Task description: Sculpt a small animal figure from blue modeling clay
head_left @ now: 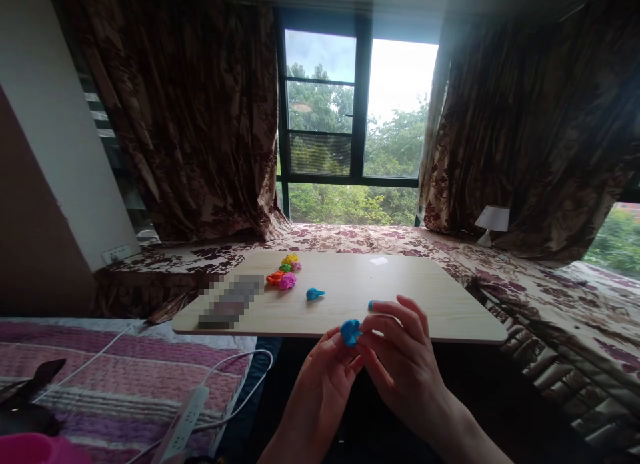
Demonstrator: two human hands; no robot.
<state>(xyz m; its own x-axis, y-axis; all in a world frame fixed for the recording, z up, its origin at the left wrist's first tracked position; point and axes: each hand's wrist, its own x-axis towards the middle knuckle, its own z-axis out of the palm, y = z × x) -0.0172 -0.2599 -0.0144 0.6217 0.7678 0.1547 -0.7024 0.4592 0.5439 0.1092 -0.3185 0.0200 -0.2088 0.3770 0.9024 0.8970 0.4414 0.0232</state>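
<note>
A lump of blue modelling clay [351,332] with a bumpy, folded edge is held in front of the table's near edge. My left hand [327,371] pinches it from the left and below. From the right, my right hand [400,357] grips the same lump between thumb and fingers, its other fingers raised. A small blue bit [371,305] shows at one raised fingertip; I cannot tell whether it sticks there. Beyond my hands, a blue clay piece [314,294] with a pointed end lies on the pale wooden table [400,277].
Pink clay [287,281], orange clay [274,278], yellow clay [289,259] and green clay [285,268] sit clustered at the back left. Left of them is a pixelated patch [233,301]. A power strip [185,417] with a white cable lies on the bed [125,377].
</note>
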